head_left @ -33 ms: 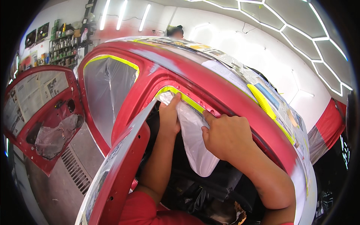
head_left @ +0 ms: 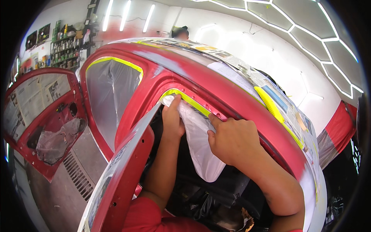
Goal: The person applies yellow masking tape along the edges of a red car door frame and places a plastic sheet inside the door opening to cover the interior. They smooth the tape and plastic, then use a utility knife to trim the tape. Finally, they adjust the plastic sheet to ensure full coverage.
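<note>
A strip of yellow-green masking tape (head_left: 195,105) runs along the upper inner edge of the red car's door opening. Clear plastic sheeting (head_left: 201,150) hangs from it in a bunched, narrowing fold. At the upper left corner of the opening, my left hand (head_left: 172,116) pinches the top of the sheeting, fingertips pressed against the tape. Farther right along the same edge is my right hand (head_left: 235,141), index finger and thumb at the tape's end and the sheeting, other fingers curled. What sits inside its curl is hidden.
An open red door (head_left: 133,170) stands close to my left arm; another open door (head_left: 46,116) is farther left. Plastic covers the neighbouring window opening (head_left: 114,89). Newspaper (head_left: 270,92) masks the roof, where a yellow-handled tool (head_left: 269,103) lies. A person's head (head_left: 180,33) shows beyond the car.
My left hand has shifted slightly left along the tape, toward the corner of the opening. My right hand stays in place.
</note>
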Action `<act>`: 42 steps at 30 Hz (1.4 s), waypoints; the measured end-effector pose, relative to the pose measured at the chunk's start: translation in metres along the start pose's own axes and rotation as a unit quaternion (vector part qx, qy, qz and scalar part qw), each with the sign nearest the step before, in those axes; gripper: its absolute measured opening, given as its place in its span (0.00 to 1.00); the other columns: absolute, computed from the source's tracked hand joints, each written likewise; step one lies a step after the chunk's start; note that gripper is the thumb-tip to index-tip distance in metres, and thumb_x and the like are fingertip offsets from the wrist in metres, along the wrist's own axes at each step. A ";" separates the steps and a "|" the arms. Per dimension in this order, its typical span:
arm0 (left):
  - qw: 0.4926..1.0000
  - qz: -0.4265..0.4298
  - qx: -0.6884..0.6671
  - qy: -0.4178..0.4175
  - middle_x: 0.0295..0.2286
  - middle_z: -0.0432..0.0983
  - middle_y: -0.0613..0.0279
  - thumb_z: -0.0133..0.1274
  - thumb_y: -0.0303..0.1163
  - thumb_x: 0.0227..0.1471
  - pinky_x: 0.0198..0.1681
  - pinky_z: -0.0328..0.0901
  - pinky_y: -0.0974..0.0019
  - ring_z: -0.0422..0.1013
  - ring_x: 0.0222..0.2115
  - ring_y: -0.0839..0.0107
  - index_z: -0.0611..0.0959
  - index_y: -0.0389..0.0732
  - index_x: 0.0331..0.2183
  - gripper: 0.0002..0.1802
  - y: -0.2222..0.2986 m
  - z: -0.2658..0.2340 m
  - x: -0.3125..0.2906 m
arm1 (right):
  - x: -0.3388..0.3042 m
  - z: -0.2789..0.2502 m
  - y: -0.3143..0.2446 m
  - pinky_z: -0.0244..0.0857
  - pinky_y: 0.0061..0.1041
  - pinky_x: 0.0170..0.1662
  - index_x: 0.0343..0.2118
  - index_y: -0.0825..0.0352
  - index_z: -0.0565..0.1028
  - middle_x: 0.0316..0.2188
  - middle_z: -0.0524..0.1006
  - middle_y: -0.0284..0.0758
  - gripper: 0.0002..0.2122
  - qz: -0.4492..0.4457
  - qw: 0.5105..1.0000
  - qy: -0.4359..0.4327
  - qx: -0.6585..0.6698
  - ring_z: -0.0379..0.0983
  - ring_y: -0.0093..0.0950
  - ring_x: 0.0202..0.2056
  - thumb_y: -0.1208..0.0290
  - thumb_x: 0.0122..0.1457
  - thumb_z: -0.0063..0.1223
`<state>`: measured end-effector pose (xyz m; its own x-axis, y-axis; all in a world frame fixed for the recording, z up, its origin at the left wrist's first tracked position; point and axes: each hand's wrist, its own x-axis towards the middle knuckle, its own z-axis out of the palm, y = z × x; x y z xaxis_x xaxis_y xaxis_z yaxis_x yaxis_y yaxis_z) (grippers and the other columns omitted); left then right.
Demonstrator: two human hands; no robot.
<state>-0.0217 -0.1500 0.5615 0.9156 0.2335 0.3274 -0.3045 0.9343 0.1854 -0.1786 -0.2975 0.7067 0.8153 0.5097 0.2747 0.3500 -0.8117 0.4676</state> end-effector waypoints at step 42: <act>0.994 -0.010 0.100 0.032 0.48 0.80 0.61 0.59 0.32 0.65 0.54 0.73 0.56 0.78 0.48 0.65 0.78 0.42 0.56 0.19 0.008 -0.004 -0.051 | -0.009 0.004 0.002 0.75 0.41 0.33 0.58 0.64 0.74 0.28 0.83 0.42 0.24 0.011 0.999 0.039 -0.004 0.83 0.40 0.28 0.55 0.64 0.58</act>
<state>-0.0693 -0.1537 0.5427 0.9346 0.2390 0.2634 -0.3273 0.8677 0.3741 -0.1834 -0.3049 0.7015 0.7837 0.5134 0.3498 0.3284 -0.8203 0.4683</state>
